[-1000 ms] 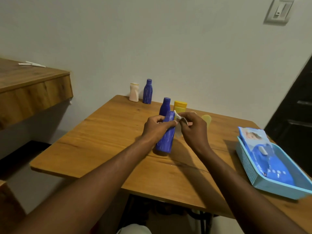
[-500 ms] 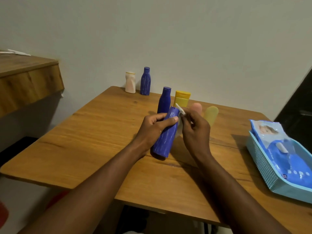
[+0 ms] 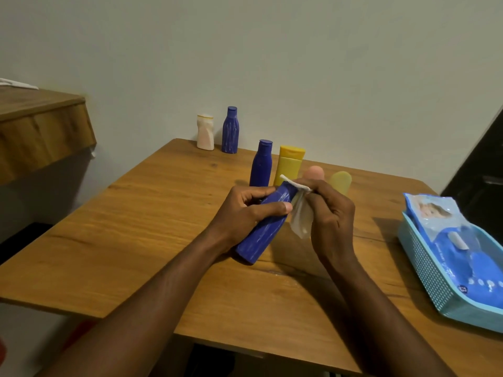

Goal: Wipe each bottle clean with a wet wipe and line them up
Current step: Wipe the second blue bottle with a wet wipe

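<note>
**A:** What carries it all?

**B:** The desk (image 3: 136,227). Its widest bare stretch lies at nine o'clock from the hands and runs to the left edge. I judge that to be the room for lining things up.

**A:** And the basket?

**B:** The blue basket (image 3: 424,270) sits at four o'clock, close to the desk's near right edge, with the wipes pack (image 3: 441,221) lying in it. It is probably kept there so the right arm can reach a fresh wipe.

**A:** The bottles?

**B:** A white bottle (image 3: 205,131) and the far blue bottle (image 3: 230,130) stand side by side at eleven o'clock, by the wall. That is likely the row begun. At twelve, a plain blue bottle (image 3: 260,164) and a yellow bottle (image 3: 290,164) stand just beside each other, seemingly waiting.

**A:** Which one is being cleaned?

**B:** The tilted blue bottle (image 3: 261,238), with its cap pointing toward one o'clock. I cannot tell whether its base touches the desk. The left hand (image 3: 245,213) wraps fingers and thumb round the body to brace it. The right hand (image 3: 332,219) pinches the wet wipe (image 3: 300,221) against the cap end.
</note>
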A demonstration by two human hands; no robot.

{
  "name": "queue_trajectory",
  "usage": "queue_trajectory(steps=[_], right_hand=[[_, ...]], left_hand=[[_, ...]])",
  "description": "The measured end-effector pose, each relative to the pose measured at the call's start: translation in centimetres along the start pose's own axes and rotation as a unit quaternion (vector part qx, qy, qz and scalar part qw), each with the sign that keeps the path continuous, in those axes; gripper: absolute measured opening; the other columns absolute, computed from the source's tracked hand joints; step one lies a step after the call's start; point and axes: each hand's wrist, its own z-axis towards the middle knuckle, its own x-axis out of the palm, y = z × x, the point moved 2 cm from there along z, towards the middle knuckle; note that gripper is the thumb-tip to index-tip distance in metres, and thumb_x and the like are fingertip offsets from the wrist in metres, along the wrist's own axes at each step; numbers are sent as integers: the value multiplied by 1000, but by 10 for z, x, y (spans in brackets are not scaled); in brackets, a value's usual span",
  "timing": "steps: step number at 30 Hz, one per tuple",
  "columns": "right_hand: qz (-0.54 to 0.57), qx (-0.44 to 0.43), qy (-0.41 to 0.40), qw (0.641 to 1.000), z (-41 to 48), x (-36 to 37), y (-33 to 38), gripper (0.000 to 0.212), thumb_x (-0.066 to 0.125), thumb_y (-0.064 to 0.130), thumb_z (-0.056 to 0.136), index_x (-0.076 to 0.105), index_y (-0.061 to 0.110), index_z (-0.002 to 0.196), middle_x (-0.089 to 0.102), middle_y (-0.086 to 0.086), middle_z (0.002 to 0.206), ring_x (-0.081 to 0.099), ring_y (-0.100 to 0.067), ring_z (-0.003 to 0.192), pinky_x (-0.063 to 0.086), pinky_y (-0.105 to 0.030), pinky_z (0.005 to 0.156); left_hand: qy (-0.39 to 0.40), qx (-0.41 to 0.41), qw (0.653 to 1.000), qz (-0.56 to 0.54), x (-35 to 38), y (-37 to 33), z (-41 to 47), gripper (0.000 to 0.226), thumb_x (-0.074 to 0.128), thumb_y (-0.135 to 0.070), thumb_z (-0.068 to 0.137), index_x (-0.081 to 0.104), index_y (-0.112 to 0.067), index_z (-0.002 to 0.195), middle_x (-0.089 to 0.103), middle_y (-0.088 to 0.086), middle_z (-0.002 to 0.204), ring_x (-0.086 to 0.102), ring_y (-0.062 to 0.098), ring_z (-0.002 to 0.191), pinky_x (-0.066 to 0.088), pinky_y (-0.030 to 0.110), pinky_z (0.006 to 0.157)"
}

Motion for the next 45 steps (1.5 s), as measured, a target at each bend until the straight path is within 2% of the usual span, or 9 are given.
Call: queue_trajectory(steps=[5, 10, 13, 16, 21, 28, 33, 40, 45], right_hand=[[11, 33, 31, 999, -7, 10, 2, 37, 42, 17, 98, 71, 13, 122, 72, 5, 109, 66, -10, 101, 52, -19, 82], [-14, -5, -19, 1000, -11, 2, 9, 35, 42, 15, 96, 73, 21, 111, 73, 6, 101, 67, -15, 94, 53, -22, 76], [-39, 16, 3, 999, -10, 5, 6, 33, 42, 21, 98, 72, 25, 112, 73, 12, 103, 67, -12, 98, 55, -29, 81], [-59, 0, 40, 997, -9, 9, 7, 35, 43, 17, 100, 69, 27, 121, 69, 22, 112, 64, -5, 107, 53, -26, 89], [-167, -87, 41, 981, -10, 7, 11, 42, 40, 22, 98, 64, 19, 132, 63, 13, 125, 56, 1, 117, 46, -20, 96], [-231, -164, -23, 959, -9, -1, 11, 35, 50, 13, 96, 65, 9, 127, 69, -6, 119, 61, -16, 113, 56, -41, 89], [-352, -215, 17, 911, -15, 12, 15, 42, 50, 18, 90, 63, 12, 129, 68, -7, 120, 55, -20, 118, 52, -48, 90], [-407, -222, 42, 885, -19, 16, 15, 48, 47, 23, 90, 60, 15, 135, 64, -9, 135, 53, -26, 131, 44, -57, 101], [-411, -209, 69, 885, -22, 16, 14, 44, 46, 27, 92, 64, 17, 131, 68, -6, 131, 58, -26, 127, 43, -55, 103]], left_hand=[[-3, 1, 1000, -7, -2, 1, -3, 25, 78, -21, 91, 77, -15, 115, 78, 9, 103, 74, 34, 94, 60, 40, 82], [-11, 11, 1000, -2, -3, -1, -4, 27, 79, -19, 91, 77, -14, 117, 78, 10, 99, 74, 26, 85, 59, 28, 72], [-3, 16, 1000, 1, -1, 0, -5, 27, 78, -18, 92, 77, -18, 119, 78, 7, 102, 74, 26, 88, 60, 27, 74], [-3, 24, 1000, 7, -2, 1, -4, 25, 77, -19, 91, 77, -15, 116, 78, 10, 100, 73, 34, 89, 61, 30, 75], [-11, 34, 999, 17, -4, 3, -2, 23, 76, -19, 93, 76, -9, 114, 77, 12, 100, 72, 34, 92, 60, 40, 83], [-47, 56, 995, 64, -4, 5, -1, 35, 84, -29, 87, 76, -18, 119, 77, 0, 100, 73, 17, 90, 59, 28, 80], [-76, 90, 986, 121, -11, 11, 3, 49, 84, -33, 85, 72, -20, 130, 74, -1, 117, 70, 13, 105, 60, 36, 92], [-91, 74, 989, 90, -11, 9, 0, 45, 83, -27, 86, 72, -21, 130, 74, -1, 118, 70, 10, 105, 60, 29, 87], [-107, 47, 993, 31, -14, 4, -1, 35, 81, -19, 88, 71, -34, 118, 76, -5, 111, 74, 12, 100, 63, 32, 84]])
